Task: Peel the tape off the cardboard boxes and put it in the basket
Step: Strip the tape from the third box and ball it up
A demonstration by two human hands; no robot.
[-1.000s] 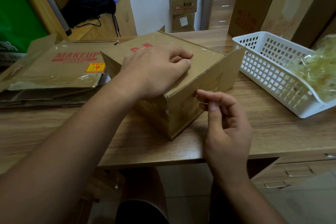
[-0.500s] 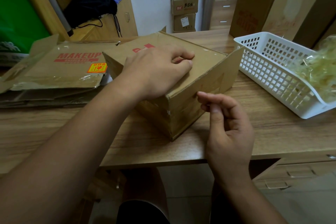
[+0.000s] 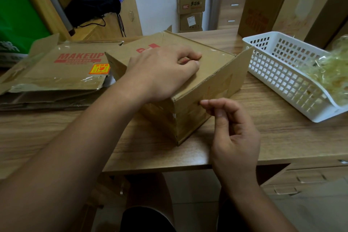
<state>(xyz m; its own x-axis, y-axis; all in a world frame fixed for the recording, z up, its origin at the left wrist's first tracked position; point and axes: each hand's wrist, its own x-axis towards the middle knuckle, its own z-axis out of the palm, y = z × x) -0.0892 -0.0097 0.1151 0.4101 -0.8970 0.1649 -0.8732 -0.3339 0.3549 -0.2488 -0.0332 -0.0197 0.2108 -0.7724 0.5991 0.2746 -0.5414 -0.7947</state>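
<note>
A brown cardboard box (image 3: pixel 214 62) sits at the middle of the wooden desk with one flap standing up on its right. My left hand (image 3: pixel 163 73) rests on the box top and presses it down, fingers bent. My right hand (image 3: pixel 231 130) is at the box's near right side, fingers curled, with the index fingertip touching the taped side face. I see no tape between its fingers. Glossy clear tape (image 3: pixel 225 83) covers that side. The white plastic basket (image 3: pixel 263 36) stands to the right and holds a heap of crumpled peeled tape (image 3: pixel 327 73).
Flattened cartons marked MAKEUP (image 3: pixel 62 69) lie stacked at the left. Tall cardboard boxes (image 3: pixel 267 3) stand behind the basket. The desk's front edge (image 3: pixel 169 167) runs just below my right hand, with drawers (image 3: pixel 308 177) at lower right.
My right hand has crept up and left to the box's side, so its index fingertip now touches it. My left hand and the box have stayed put.
</note>
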